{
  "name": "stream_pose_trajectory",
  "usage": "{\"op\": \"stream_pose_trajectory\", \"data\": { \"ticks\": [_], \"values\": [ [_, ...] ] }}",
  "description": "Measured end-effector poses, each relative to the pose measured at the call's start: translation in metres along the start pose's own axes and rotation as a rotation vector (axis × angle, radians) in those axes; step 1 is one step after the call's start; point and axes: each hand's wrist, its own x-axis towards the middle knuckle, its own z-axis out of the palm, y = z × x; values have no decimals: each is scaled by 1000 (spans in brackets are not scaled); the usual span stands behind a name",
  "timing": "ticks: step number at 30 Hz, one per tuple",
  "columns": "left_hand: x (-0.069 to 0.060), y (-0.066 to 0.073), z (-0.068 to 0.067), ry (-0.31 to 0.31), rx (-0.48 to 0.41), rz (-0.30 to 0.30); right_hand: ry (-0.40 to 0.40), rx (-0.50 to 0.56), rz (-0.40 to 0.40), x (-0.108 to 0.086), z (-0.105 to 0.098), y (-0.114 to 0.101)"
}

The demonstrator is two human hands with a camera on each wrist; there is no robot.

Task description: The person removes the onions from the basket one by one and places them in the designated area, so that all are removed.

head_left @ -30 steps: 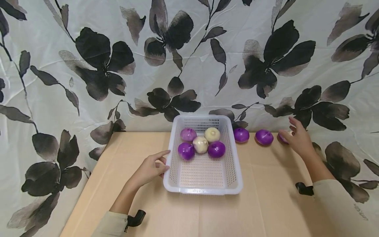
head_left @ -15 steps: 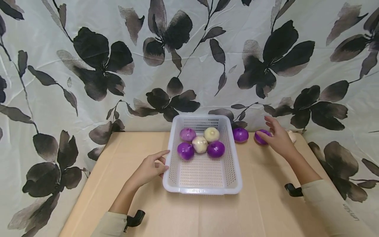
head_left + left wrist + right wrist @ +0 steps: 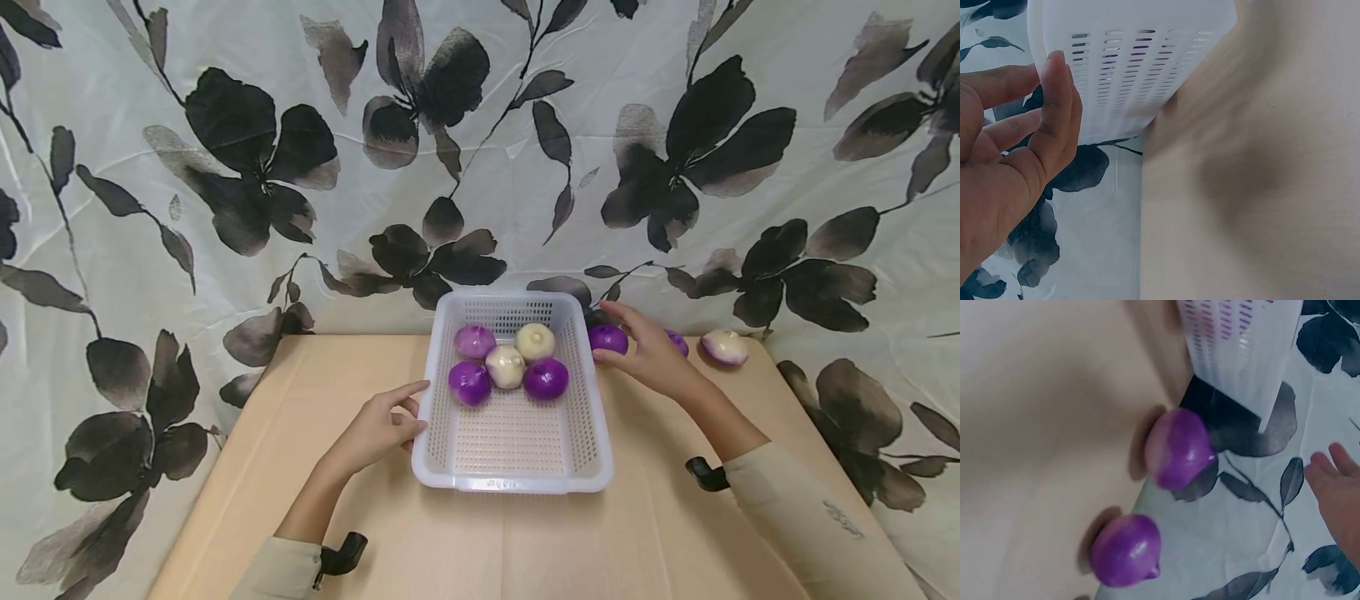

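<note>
A white plastic basket (image 3: 510, 446) holds several onions. They include a pale purple onion (image 3: 475, 342), a white onion (image 3: 506, 367) and a dark purple onion (image 3: 546, 379). My left hand (image 3: 381, 429) holds the basket's left rim; in the left wrist view its fingers (image 3: 1057, 103) lie against the slotted wall. My right hand (image 3: 645, 350) reaches over the table with fingers spread around a purple onion (image 3: 608, 339) just right of the basket. In the right wrist view that onion (image 3: 1177, 449) shows a gap from the fingers (image 3: 1335, 465).
A second purple onion (image 3: 677, 341) sits partly hidden behind the right hand. Farther right lies a white-and-purple onion (image 3: 724, 347). These onions line the back edge of the tan table (image 3: 360, 508), before a floral cloth (image 3: 555, 208).
My right hand has moved left along the row, from the rightmost onion to the one beside the basket. The left hand and the basket stay put.
</note>
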Motion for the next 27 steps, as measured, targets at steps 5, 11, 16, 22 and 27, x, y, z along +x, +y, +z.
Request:
{"op": "stream_pose_trajectory", "data": {
  "ticks": [5, 11, 16, 22, 27],
  "values": [
    [0, 0, 1, -1, -6, 2, -102, -11, -18, 8, 10, -11],
    [0, -1, 1, -3, -18, 10, -210, -58, -21, 22, 26, -22],
    [0, -2, 1, -3, -29, 8, -299, -59, -13, 32, 40, -27],
    [0, -4, 1, -5, -28, 12, -399, -67, -3, 41, 54, -32],
    [0, -4, 1, -4, -18, 17, -437, -87, 27, 48, 60, -35]
  ]
}}
